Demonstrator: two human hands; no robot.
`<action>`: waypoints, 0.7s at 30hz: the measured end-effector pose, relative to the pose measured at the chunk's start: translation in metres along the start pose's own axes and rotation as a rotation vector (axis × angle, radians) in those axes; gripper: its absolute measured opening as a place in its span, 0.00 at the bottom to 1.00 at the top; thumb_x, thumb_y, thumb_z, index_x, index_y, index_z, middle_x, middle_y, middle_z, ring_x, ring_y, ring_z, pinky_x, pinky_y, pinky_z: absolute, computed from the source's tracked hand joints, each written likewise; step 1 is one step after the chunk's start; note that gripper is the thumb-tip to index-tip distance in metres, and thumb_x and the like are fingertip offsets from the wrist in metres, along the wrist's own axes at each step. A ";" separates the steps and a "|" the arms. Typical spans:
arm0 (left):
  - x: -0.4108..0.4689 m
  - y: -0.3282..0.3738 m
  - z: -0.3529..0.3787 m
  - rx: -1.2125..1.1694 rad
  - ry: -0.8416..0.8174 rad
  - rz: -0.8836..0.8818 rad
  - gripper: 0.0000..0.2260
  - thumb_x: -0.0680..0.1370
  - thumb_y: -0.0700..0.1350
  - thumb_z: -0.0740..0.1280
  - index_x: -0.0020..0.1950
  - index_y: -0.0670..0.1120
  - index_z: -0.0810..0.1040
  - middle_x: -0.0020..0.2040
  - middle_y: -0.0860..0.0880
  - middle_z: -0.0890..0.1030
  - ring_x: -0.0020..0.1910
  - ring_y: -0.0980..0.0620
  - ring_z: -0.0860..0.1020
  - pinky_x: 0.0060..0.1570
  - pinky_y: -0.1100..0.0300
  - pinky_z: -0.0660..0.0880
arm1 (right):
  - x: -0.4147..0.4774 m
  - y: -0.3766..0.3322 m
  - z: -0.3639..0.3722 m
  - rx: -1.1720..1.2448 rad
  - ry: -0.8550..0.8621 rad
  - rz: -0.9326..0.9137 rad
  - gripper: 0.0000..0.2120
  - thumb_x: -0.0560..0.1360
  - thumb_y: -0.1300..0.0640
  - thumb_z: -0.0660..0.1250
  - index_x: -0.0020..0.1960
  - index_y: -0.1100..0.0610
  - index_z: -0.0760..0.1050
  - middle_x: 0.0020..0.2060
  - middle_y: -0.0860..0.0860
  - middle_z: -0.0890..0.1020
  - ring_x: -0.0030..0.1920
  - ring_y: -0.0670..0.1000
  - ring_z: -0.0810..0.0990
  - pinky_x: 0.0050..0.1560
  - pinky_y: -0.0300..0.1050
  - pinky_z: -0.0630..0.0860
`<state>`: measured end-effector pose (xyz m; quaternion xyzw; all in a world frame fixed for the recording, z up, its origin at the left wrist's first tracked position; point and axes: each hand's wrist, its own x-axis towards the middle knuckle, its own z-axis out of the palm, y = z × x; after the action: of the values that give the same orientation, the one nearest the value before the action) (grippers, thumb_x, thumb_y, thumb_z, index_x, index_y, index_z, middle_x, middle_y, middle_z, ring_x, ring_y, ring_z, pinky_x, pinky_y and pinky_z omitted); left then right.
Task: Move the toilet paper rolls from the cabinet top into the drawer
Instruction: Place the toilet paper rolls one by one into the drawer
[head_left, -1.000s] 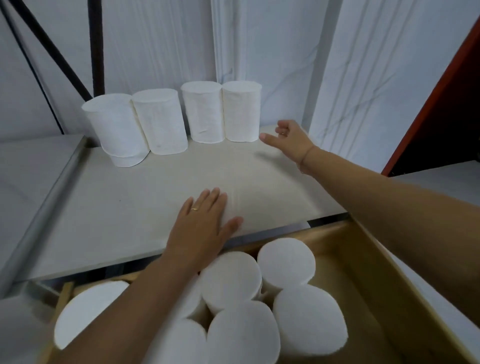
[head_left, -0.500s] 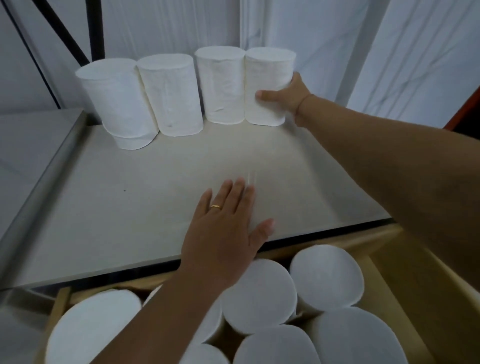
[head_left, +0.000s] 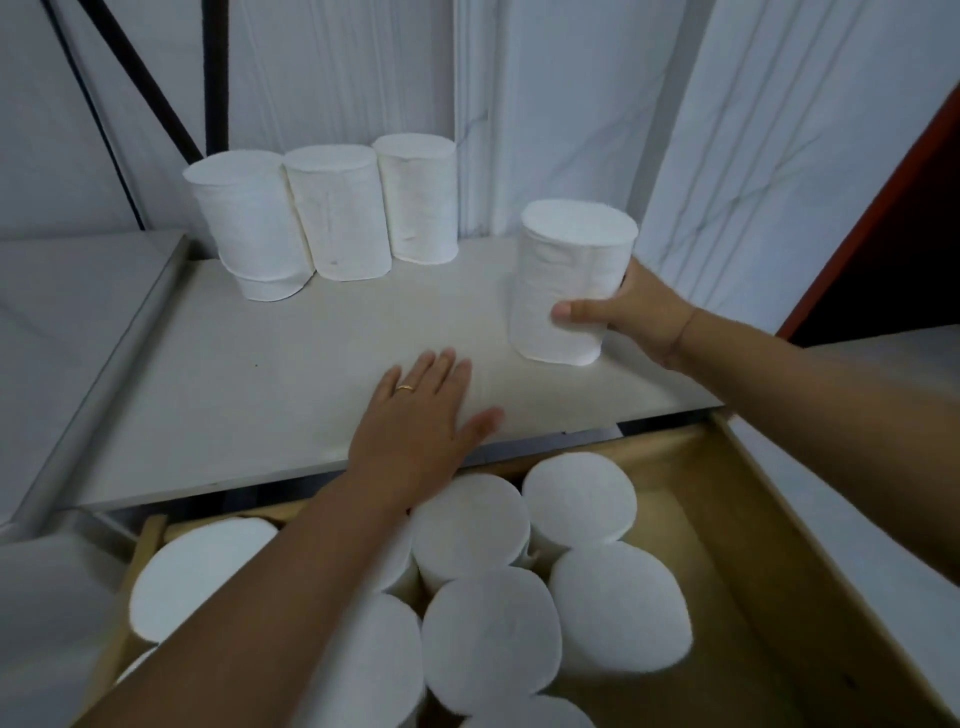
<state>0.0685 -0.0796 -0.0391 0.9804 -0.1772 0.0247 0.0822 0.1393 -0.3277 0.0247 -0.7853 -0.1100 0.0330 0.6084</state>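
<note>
The right hand (head_left: 644, 317) has a closed grip on one roll (head_left: 571, 280): the thumb lies across the front of it and the other fingers are hidden behind. The roll is upright, over the right part of the cabinet top (head_left: 291, 374). Whether its base touches the top or is a little above it, I cannot tell. A grip from the side, near the lower half, makes sense, because the roll is soft and wide and the hand can carry it upright to the drawer (head_left: 769, 545).

The left hand (head_left: 421, 421) lies flat and open on the front edge of the top, holding nothing. I think it only supports the body while the other arm reaches.

Three rolls (head_left: 337, 213) stand upright at the back, close to the wall and touching one another. Under the left one, a second roll seems to show. They are well apart from the held roll, so nothing there should be knocked.

The drawer is pulled out below the front edge and is already quite full of upright rolls (head_left: 488, 629), packed together. The free room is on its right side, a bare strip along the right wall. In my judgement this is the best place for the held roll. The risk is the front edge of the top and the drawer wall; the roll must pass over both.
</note>
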 end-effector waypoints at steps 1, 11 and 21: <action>-0.001 0.002 -0.004 -0.050 -0.018 -0.006 0.40 0.69 0.69 0.35 0.77 0.51 0.49 0.78 0.52 0.49 0.76 0.55 0.45 0.73 0.53 0.42 | -0.024 -0.001 -0.007 -0.011 -0.031 0.012 0.36 0.65 0.61 0.77 0.70 0.55 0.68 0.62 0.52 0.80 0.61 0.51 0.79 0.64 0.53 0.75; -0.044 0.177 -0.049 -1.321 0.031 0.120 0.26 0.73 0.65 0.53 0.70 0.61 0.58 0.66 0.58 0.69 0.63 0.60 0.69 0.57 0.66 0.69 | -0.185 -0.011 -0.041 0.077 -0.209 0.114 0.33 0.67 0.59 0.76 0.68 0.46 0.67 0.58 0.45 0.81 0.60 0.46 0.79 0.52 0.38 0.78; -0.089 0.212 -0.011 -1.305 -0.207 -0.090 0.23 0.74 0.65 0.55 0.67 0.60 0.58 0.62 0.53 0.70 0.55 0.55 0.72 0.52 0.56 0.72 | -0.258 0.004 -0.040 0.434 -0.276 0.305 0.43 0.62 0.36 0.74 0.70 0.52 0.65 0.62 0.52 0.79 0.62 0.55 0.78 0.57 0.46 0.78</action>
<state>-0.0896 -0.2429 -0.0026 0.7332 -0.1218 -0.1854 0.6428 -0.1041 -0.4218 0.0100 -0.6324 -0.0627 0.2534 0.7293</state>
